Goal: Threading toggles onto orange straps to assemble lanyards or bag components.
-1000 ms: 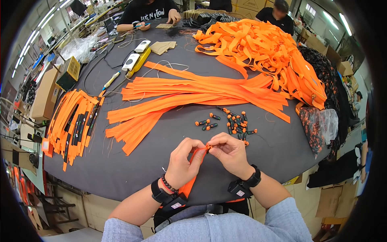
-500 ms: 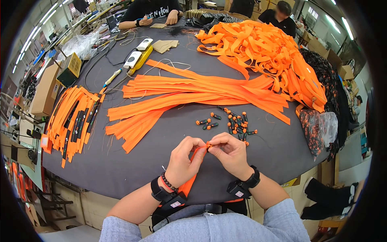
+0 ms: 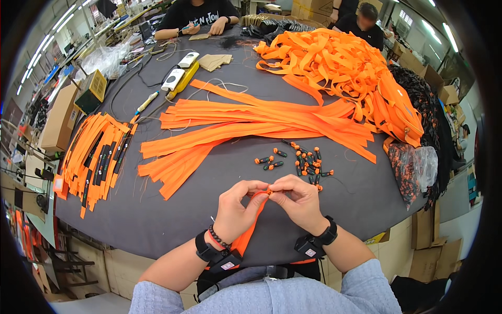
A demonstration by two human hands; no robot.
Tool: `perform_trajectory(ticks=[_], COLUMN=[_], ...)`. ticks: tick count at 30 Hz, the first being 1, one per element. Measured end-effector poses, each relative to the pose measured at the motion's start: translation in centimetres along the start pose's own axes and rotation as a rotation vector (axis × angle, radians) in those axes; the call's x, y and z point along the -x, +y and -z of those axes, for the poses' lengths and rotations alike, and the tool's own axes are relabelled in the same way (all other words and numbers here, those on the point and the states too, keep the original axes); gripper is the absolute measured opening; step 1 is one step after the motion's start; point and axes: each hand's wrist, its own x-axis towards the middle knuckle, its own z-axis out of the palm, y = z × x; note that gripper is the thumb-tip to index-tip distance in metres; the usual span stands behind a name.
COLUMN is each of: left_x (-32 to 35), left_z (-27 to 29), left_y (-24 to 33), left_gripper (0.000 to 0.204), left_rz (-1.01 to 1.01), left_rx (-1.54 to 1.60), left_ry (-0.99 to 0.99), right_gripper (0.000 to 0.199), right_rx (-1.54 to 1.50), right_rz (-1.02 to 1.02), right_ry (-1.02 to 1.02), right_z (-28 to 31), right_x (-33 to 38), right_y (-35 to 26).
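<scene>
**Two hands pinch an orange strap at the near edge of the bench**

At the near edge of the dark round bench (image 3: 157,220), the left hand (image 3: 236,210) and the right hand (image 3: 299,201) meet fingertip to fingertip. Both are closed in a pinch on the end of one orange strap (image 3: 250,226), which runs from the fingers back over the edge toward the person's lap. A small orange piece sits right where the fingertips join; what kind of piece it is cannot be made out.

Just beyond the right hand lies a scatter of small black-and-orange clips (image 3: 306,162). Farther toward the middle, long flat orange strips (image 3: 246,125) lie fanned out. A tangled orange heap (image 3: 340,63) fills the far right side, and a stack of finished straps (image 3: 97,157) lies along the left edge.
</scene>
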Motion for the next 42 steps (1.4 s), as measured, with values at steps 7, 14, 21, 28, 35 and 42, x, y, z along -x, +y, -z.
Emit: perform_trajectory(ticks=[7, 14, 21, 28, 35, 42], left_x=[0.0, -0.3, -0.7, -0.6, -0.5, -0.5], left_z=[0.3, 0.7, 1.5, 1.2, 1.2, 1.1], left_y=[-0.9, -1.1, -1.0, -0.5, -0.5, -0.6], left_gripper=[0.013, 0.012, 0.012, 0.014, 0.013, 0.013], left_rz=[0.277, 0.467, 0.539, 0.619, 0.635, 0.618], left_rx=[0.459, 0.784, 1.369, 1.094, 1.054, 1.069], left_ry=[-0.074, -0.171, -0.256, -0.27, -0.253, -0.183], right_gripper=[0.02, 0.014, 0.019, 0.015, 0.019, 0.016], right_rx=[-0.208, -0.533, -1.048, -0.595, -0.509, -0.49], right_rz=[-0.176, -0.422, -0.425, -0.452, -0.506, -0.493], right_ry=[0.098, -0.109, -0.098, -0.15, -0.087, -0.116], right_z=[-0.5, 0.7, 2.0, 0.2, 0.4, 0.1], right_x=[-0.2, 0.0, -1.0, 0.1, 0.4, 0.4], right_y=[-0.6, 0.9, -0.8, -1.8, -1.0, -1.8])
